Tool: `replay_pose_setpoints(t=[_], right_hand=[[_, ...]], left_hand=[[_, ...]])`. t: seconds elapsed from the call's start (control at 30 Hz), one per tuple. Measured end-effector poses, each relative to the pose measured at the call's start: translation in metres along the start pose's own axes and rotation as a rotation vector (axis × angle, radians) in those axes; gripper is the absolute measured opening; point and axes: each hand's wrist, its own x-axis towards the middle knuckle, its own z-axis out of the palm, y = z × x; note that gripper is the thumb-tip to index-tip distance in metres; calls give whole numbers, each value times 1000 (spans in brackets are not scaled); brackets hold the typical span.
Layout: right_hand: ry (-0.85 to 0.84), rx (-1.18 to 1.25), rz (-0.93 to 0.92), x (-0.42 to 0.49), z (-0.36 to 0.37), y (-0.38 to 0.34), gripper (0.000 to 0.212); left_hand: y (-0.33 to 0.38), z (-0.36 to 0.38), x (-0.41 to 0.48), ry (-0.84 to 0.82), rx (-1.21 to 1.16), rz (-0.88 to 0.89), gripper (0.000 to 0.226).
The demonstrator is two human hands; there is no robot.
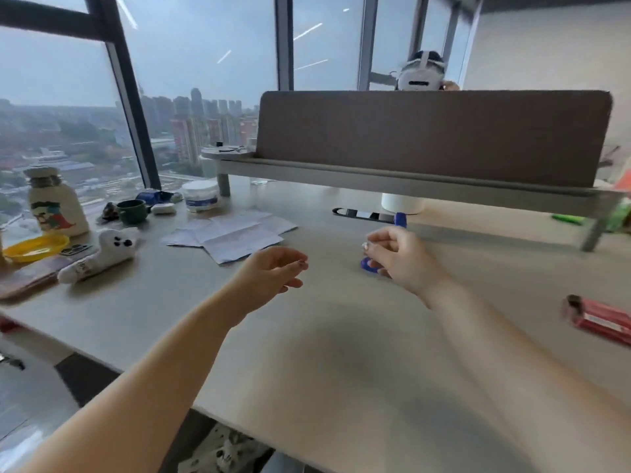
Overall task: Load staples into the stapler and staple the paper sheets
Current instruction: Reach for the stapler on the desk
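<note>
Hands at the stapler
Right hand (397, 259) grips the blue plastic stapler (368, 265), steadying it; left hand (269, 274) hovers loosely open, empty

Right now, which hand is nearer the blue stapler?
Right. The right hand is at the blue stapler, partly covering it; the left hand hangs apart to its left, closer to the paper sheets.
</note>
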Motion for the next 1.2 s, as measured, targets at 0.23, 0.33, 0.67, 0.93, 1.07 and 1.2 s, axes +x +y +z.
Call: replay_pose_setpoints(t=[0.23,0.33,0.67,0.93,1.07,1.2], right_hand=[[302,-151,11,-12,-56,53,16],[301,-270,20,-6,-62,74,31],[138,-376,36,11,-62,101,25],[335,-317,181,6,-95,115,18],[481,-283,258,11,-104,122,20],[554,-332,306,25,-106,128,25]], left_hand=[[6,68,37,-91,-23,28,11],[5,88,50,-47,-57,10,15],[-16,125,87,177,-89,41,19],[-17,141,112,242,10,28,18],[-14,153,123,246,84,39,18],[-15,164,138,233,229,51,20]])
